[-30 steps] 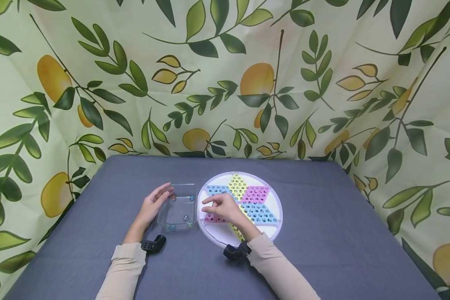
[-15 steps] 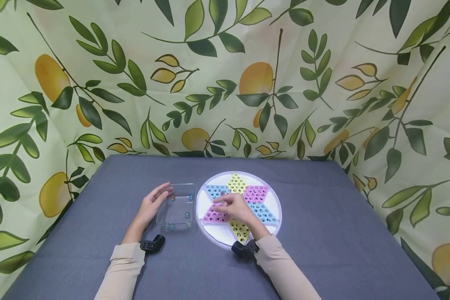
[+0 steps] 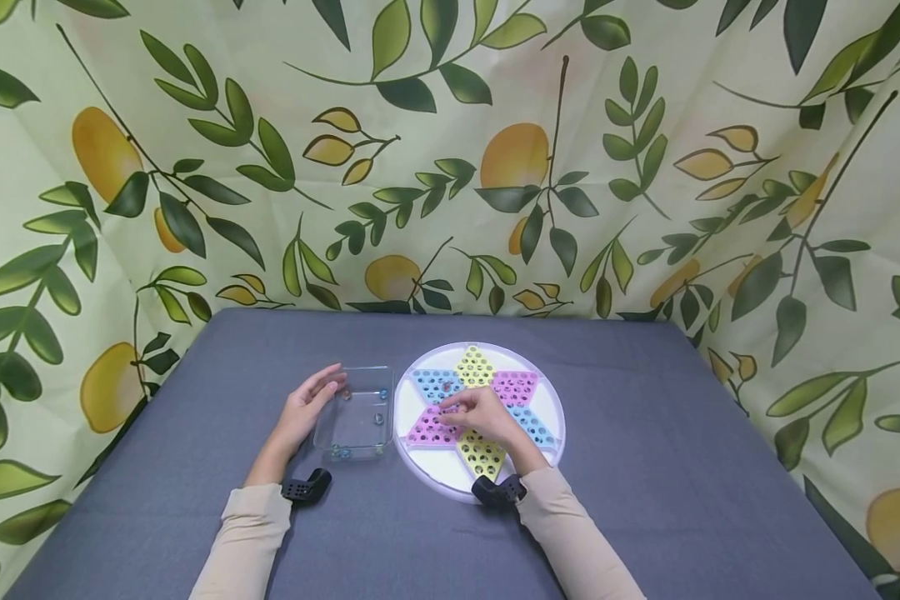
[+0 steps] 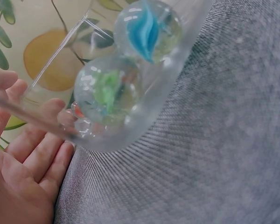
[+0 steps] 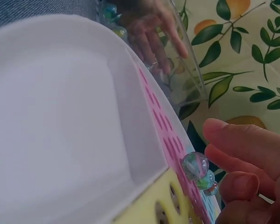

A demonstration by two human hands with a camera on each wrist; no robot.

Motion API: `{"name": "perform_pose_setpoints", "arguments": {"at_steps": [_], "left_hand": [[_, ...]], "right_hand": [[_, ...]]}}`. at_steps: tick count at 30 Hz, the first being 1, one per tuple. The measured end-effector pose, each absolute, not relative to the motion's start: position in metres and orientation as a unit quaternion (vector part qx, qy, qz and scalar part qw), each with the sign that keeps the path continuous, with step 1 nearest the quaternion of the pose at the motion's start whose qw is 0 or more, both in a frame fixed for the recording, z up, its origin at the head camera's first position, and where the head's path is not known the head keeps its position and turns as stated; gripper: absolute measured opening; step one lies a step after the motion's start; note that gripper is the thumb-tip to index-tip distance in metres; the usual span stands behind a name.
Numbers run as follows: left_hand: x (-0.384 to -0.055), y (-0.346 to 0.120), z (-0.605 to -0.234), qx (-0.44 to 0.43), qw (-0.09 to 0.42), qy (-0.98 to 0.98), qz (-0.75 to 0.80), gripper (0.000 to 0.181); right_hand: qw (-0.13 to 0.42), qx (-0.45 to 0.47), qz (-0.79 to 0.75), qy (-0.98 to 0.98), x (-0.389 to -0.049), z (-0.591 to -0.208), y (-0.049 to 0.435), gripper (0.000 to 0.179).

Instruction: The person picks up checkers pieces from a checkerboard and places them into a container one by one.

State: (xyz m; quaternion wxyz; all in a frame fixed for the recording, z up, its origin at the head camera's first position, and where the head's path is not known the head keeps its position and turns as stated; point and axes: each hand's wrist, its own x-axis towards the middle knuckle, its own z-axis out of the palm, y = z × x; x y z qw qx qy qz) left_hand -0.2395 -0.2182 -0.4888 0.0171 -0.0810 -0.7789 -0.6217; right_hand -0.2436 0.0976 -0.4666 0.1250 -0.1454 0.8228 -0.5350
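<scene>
My left hand [image 3: 303, 410] rests at the left side of a clear plastic box [image 3: 354, 452]; its fingers lie loosely along the wall and rim. Inside the box are several glass marbles, among them a blue-swirled marble [image 4: 147, 30] and a green-swirled marble [image 4: 105, 88]. Over the star-shaped hole field of a round white Chinese checkers board [image 3: 435, 467] hovers my right hand [image 3: 482, 414]. In the right wrist view its thumb and index finger are apart, with no marble visibly between them. Just beside the fingertips, a row of marbles [image 5: 195, 165] sits on the board.
Box and board stand side by side on a grey cloth-covered table [image 3: 645, 467]. A leaf-and-fruit patterned curtain [image 3: 450, 225] closes off the back and sides. Black wrist cameras [image 3: 307, 487] sit on both wrists.
My right hand has moved right, from the board's left edge to near its middle. One marble in the box has rolled away from me. The left hand stays in place.
</scene>
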Motion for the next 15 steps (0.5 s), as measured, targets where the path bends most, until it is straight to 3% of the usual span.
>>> {"name": "perform_pose_setpoints", "arguments": {"at_steps": [15], "left_hand": [[-0.2413, -0.218, -0.4903, -0.087, 0.022, -0.773, -0.628, 0.048]], "right_hand": [[0.146, -0.127, -0.546, 0.815, -0.2428, -0.47, 0.0992, 0.032]]}}
